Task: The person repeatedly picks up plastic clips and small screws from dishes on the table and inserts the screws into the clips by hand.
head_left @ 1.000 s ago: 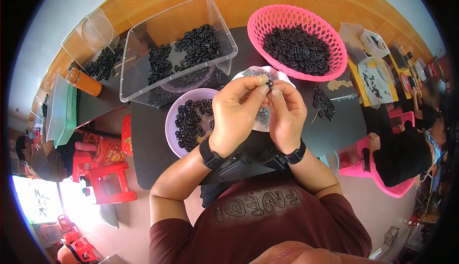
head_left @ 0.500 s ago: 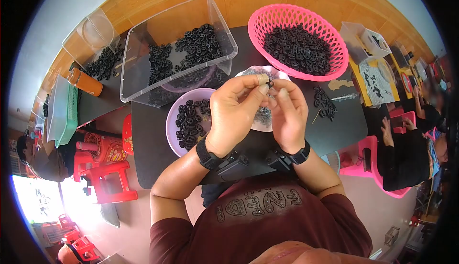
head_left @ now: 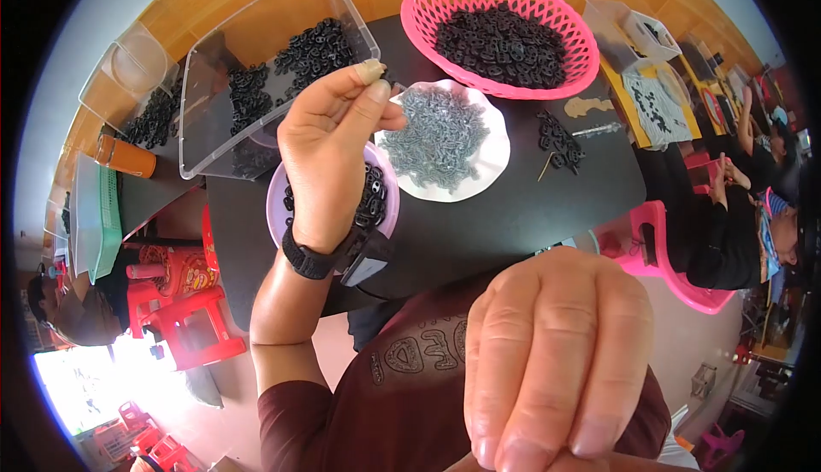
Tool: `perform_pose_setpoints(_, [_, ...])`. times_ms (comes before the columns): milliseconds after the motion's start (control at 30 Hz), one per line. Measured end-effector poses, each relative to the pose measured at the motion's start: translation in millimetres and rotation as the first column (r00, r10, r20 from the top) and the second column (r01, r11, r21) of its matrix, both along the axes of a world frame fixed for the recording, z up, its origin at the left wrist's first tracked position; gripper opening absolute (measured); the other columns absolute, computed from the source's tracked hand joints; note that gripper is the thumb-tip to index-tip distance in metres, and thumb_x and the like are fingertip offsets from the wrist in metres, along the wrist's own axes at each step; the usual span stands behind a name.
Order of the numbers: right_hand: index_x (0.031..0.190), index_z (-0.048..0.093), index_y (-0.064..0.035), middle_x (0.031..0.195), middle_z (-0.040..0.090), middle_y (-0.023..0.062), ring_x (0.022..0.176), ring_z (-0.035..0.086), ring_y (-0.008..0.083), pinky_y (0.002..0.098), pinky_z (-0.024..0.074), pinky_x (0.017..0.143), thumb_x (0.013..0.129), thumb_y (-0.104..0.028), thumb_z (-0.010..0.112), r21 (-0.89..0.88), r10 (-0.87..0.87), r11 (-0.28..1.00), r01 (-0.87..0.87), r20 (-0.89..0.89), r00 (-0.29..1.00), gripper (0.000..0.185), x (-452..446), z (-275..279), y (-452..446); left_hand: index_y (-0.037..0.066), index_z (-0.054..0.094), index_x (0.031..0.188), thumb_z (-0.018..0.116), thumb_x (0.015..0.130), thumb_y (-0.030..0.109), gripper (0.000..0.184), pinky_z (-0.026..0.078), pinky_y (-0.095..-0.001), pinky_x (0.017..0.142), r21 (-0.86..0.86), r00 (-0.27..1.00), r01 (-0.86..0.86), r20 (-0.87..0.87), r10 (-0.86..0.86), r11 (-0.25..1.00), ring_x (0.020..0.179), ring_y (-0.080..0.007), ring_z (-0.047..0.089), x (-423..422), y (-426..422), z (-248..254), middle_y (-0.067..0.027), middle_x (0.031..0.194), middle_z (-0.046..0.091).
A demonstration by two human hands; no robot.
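Observation:
My left hand is raised over the purple bowl, thumb and forefinger pinched together. A small black part shows partly at the fingertips; the fingers cover the rest. A pale wrap covers the forefinger's tip. Black oval parts with holes lie in the bowl. Right of this hand stands a white wavy-edged dish heaped with small greyish pieces. Close to the camera, my right hand has its fingers pressed together and bent down. Its thumb and anything it grips are hidden.
A clear plastic bin and a pink basket hold many black parts at the table's back. More parts lie at the right beside a thin stick. Red stools stand left; a person sits right.
My hands have parted. The right hand has come from above the white dish up close to the camera; the left has shifted left, still pinched. The dish is now uncovered.

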State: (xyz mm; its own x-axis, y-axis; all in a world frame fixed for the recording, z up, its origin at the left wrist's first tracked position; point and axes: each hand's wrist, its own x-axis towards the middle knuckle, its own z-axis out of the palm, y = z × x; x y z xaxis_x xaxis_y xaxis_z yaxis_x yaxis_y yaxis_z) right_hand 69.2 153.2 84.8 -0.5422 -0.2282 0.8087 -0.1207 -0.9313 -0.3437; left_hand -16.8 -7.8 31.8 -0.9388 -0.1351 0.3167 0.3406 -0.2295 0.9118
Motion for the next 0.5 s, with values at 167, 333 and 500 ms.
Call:
perform_pose_setpoints(167, [0.088, 0.066, 0.0014, 0.091, 0.068, 0.0221, 0.077, 0.067, 0.0271, 0.0319, 0.0620, 0.066, 0.092, -0.009, 0.066, -0.026, 0.093, 0.996, -0.089, 0.262, 0.961, 0.012, 8.1, 15.7, 5.1, -0.006, 0.064, 0.111, 0.063, 0.092, 0.000, 0.020, 0.057, -0.0274, 0.071, 0.011, 1.000, -0.007, -0.005, 0.007, 1.000, 0.076, -0.0145, 0.067, -0.2, -1.6, 2.3, -0.0102, 0.092, 0.069])
perform_pose_setpoints(333, [0.089, 0.067, 0.0017, 0.090, 0.068, 0.0226, 0.077, 0.067, 0.0280, 0.0331, 0.0620, 0.068, 0.092, -0.009, 0.066, -0.013, 0.052, 0.999, -0.052, 0.052, 0.997, 0.011, -2.5, 2.5, 5.5, -0.006, 0.064, 0.112, 0.063, 0.092, 0.000, 0.020, 0.056, -0.0269, 0.071, 0.024, 0.999, -0.038, -0.001, 0.038, 0.999, 0.076, -0.0144, 0.067, 0.1, -2.7, 3.7, -0.0103, 0.092, 0.069])
perform_pose_setpoints(500, [0.091, 0.068, 0.0020, 0.092, 0.068, 0.0224, 0.080, 0.067, 0.0284, 0.0321, 0.0618, 0.067, 0.092, -0.009, 0.066, 0.056, 0.111, 0.992, -0.114, 0.051, 0.992, 0.011, -4.5, 9.6, 10.6, -0.005, 0.064, 0.112, 0.063, 0.092, 0.001, 0.021, 0.056, -0.0271, 0.072, 0.033, 1.000, 0.024, -0.013, -0.024, 0.999, 0.077, -0.0145, 0.067, 0.0, -0.8, 1.3, -0.0109, 0.092, 0.069])
